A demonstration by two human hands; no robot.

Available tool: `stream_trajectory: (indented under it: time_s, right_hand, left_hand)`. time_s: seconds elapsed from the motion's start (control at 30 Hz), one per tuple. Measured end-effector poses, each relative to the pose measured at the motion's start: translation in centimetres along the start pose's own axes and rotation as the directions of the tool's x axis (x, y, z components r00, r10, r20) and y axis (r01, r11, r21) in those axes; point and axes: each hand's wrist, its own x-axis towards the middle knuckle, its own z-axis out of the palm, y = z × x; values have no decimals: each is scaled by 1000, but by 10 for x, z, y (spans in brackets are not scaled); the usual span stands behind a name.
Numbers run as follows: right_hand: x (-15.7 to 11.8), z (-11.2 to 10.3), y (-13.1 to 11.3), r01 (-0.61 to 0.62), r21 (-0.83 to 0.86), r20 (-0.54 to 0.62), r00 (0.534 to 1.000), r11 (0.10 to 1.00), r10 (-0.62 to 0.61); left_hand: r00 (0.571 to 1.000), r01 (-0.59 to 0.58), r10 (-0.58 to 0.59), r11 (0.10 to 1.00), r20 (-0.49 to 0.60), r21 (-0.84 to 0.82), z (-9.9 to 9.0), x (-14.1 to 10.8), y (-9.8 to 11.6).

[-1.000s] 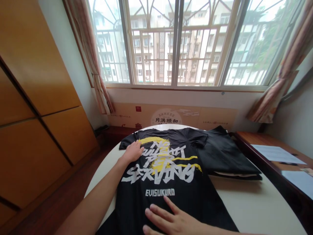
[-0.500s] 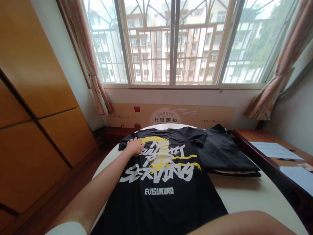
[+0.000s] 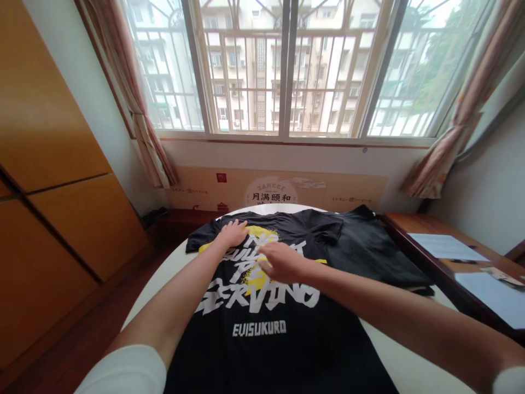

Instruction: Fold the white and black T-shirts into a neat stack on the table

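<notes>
A black T-shirt (image 3: 266,355) with yellow and white lettering lies spread out on a white round table (image 3: 158,279). My left hand (image 3: 234,233) rests flat on its upper left part, near the sleeve, with the fingers stretched out. Over the lettering at the middle of the shirt is my right hand (image 3: 283,261), its fingers loosely bent and the thumb apart. Nothing shows in its grasp, and whether it touches the cloth I cannot tell. Folded dark clothing (image 3: 373,251) lies on the table to the right, partly covered by the shirt's right sleeve.
At the right stands a wooden desk (image 3: 396,223) with sheets of paper (image 3: 447,246) on it. A wooden cabinet (image 3: 53,230) is on the left. Behind the table are a printed panel (image 3: 197,186), a barred window and tied curtains (image 3: 143,131).
My right hand has come in from the lower right to the middle of the shirt. My left hand has shifted slightly up the shirt, towards its collar.
</notes>
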Motion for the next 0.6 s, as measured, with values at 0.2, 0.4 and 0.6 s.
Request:
stream_trajectory:
  time_s: [0.2,0.4,0.6]
  right_hand:
    - [46,-1,108,-387,-102,50,918,916,393]
    - [70,16,162,-565,-170,82,808,807,583]
    - [74,21,178,-614,-190,84,768,766,636]
  left_hand:
    - [1000,-9,11,996,18,-87,6,32,6]
    - [999,19,-23,992,-37,-126,17,45,4]
    - [952,248,-277,947,-131,-204,25,42,-8]
